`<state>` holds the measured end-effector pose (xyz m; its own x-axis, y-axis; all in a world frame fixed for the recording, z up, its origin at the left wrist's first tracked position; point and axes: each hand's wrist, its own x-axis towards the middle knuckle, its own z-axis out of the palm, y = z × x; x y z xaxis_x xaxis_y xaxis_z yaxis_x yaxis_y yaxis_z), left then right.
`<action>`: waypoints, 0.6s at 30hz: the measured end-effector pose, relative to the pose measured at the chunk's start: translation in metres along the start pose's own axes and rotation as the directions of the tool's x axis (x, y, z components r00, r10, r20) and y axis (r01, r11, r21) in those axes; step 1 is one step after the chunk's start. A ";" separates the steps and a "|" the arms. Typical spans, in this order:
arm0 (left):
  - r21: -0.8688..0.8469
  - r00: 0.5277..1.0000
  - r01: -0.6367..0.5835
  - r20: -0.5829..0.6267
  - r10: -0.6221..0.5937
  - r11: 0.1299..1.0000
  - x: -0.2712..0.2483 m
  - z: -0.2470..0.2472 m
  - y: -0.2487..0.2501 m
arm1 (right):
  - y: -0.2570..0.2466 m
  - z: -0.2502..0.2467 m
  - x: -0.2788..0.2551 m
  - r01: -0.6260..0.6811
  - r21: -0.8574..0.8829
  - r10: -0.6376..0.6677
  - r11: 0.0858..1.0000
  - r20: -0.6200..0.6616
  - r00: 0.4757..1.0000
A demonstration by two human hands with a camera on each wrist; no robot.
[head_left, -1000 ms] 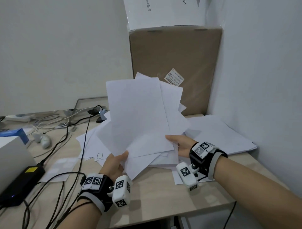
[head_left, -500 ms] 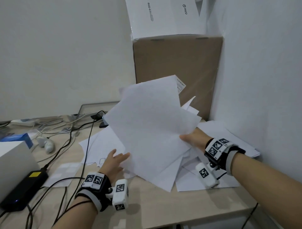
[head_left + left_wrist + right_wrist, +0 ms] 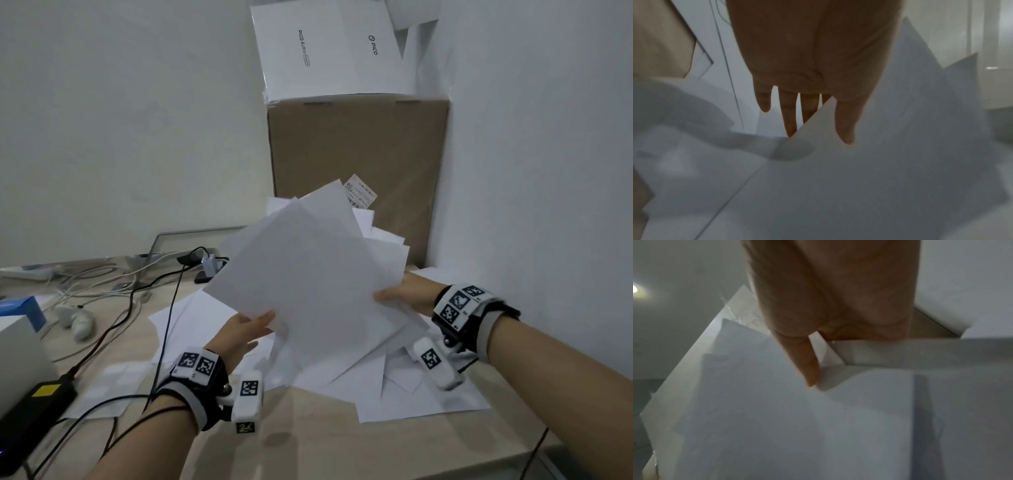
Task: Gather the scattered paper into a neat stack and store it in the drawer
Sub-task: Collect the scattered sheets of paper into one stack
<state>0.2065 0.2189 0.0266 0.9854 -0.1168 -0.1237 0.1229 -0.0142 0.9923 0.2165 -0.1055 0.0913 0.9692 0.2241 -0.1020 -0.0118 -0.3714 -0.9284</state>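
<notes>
A loose, fanned bundle of white paper [image 3: 308, 274] is lifted off the desk and tilted up toward the back. My left hand [image 3: 265, 320] pinches its lower-left edge. The left wrist view shows the thumb [image 3: 844, 128] on top of the sheet [image 3: 869, 178] and the fingers [image 3: 789, 118] beneath. My right hand [image 3: 385, 294] grips the bundle's right edge, thumb [image 3: 807, 366] pressed on the sheets [image 3: 777, 418], other fingers hidden behind them. More scattered sheets [image 3: 421, 394] lie on the desk under the bundle. No drawer is in view.
A tall cardboard box [image 3: 359, 154] with a white box [image 3: 325, 51] on top stands in the back corner by the right wall. Cables [image 3: 113, 291], a black power adapter [image 3: 37, 401], a white controller [image 3: 80, 322] and a blue box [image 3: 24, 308] crowd the left. The desk edge [image 3: 342, 455] is near me.
The bundle has turned and swung up to the right with my right hand. My left hand let go half a second ago and now pinches the lower-left edge again.
</notes>
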 end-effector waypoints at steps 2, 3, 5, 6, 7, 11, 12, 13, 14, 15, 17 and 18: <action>-0.013 0.997 -0.010 -0.076 0.008 1.000 0.006 0.008 -0.006 | 0.003 0.009 0.004 0.007 -0.006 -0.008 1.000 -0.055 0.998; -0.028 0.993 -0.019 -0.117 0.016 0.999 0.009 0.011 -0.009 | 0.003 0.014 0.006 0.000 -0.019 -0.002 1.000 -0.130 0.991; -0.057 0.984 -0.040 -0.174 0.030 0.998 0.013 0.016 -0.010 | 0.007 0.023 0.014 -0.042 -0.061 0.025 0.997 -0.253 0.967; -0.073 0.982 -0.050 -0.184 0.035 0.996 0.014 0.018 -0.009 | 0.008 0.026 0.016 -0.054 -0.085 0.027 0.995 -0.290 0.957; -0.089 0.980 -0.063 -0.191 0.045 0.994 0.015 0.019 -0.007 | 0.007 0.030 0.016 -0.049 -0.104 0.014 0.993 -0.314 0.949; -0.104 0.966 -0.151 -0.228 0.125 0.983 0.016 0.014 0.010 | -0.003 0.033 0.014 0.111 0.009 -0.098 0.994 -0.410 0.907; -0.110 0.961 -0.180 -0.231 0.151 0.977 0.016 0.011 0.018 | -0.009 0.031 0.013 0.158 0.062 -0.117 0.985 -0.430 0.895; -0.119 0.956 -0.209 -0.234 0.177 0.971 0.015 0.008 0.026 | -0.014 0.028 0.011 0.198 0.102 -0.137 0.975 -0.430 0.892; -0.133 0.953 -0.230 -0.232 0.195 0.964 0.014 0.005 0.033 | -0.019 0.025 0.010 0.230 0.134 -0.156 0.964 -0.419 0.895; -0.148 0.952 -0.243 -0.228 0.206 0.959 0.013 0.003 0.039 | -0.023 0.021 0.009 0.245 0.160 -0.165 0.956 -0.396 0.903; -0.166 0.957 -0.243 -0.204 0.208 0.956 0.011 -0.001 0.045 | -0.025 0.016 0.010 0.238 0.196 -0.157 0.951 -0.354 0.922; -0.162 0.962 -0.229 -0.187 0.198 0.960 0.010 -0.002 0.044 | -0.024 0.017 0.010 0.214 0.201 -0.139 0.956 -0.334 0.932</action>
<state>0.2225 0.2189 0.0692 0.9945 0.0706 0.0777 -0.0890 0.1738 0.9808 0.2225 -0.0787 0.1059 0.9873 -0.0406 0.1533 0.1472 -0.1259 -0.9811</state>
